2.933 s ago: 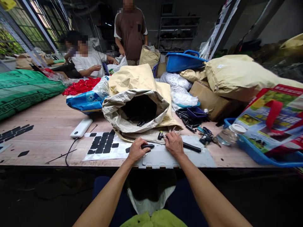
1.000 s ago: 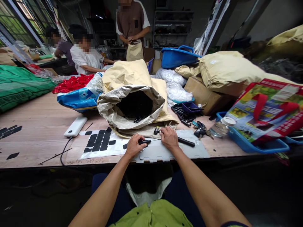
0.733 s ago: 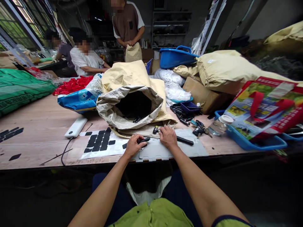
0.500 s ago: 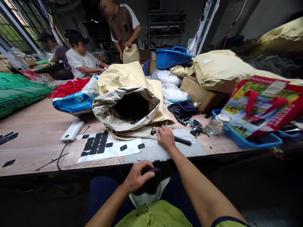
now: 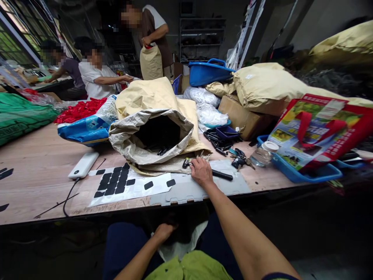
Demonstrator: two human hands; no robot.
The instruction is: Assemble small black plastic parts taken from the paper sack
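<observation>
R hand (image 5: 201, 172) rests palm-down on a small hammer (image 5: 208, 171) at the near side of the open paper sack (image 5: 151, 134) — fingers curled loosely over the shaft, metal head poking out toward the sack, black grip sticking out the other way. Hammer lies flat on a grey plastic sheet (image 5: 198, 188) w/ notched edge, just in front of the sack's mouth.

L hand (image 5: 164, 232) is down below the table edge (image 5: 87, 216), over a pale bag (image 5: 182, 249) between the knees; fingers point into shadow, so can't tell how open it is or whether it holds anything.

Left of the sheet, in front of the sack: white backing paper (image 5: 131, 186) w/ rows of black pads (image 5: 115, 181), two loose ones nearer the sheet. Further left a white power bank (image 5: 83, 165) w/ black cable. Right of the sack: pile of black parts & purple tray (image 5: 225, 136), keys (image 5: 240, 159), clear bottle (image 5: 262, 153), blue basket (image 5: 303, 173) under a red printed bag (image 5: 320, 128).

Behind the sack — red pieces (image 5: 77, 111), two seated people, one standing person gripping a tan bag (image 5: 150, 62).
</observation>
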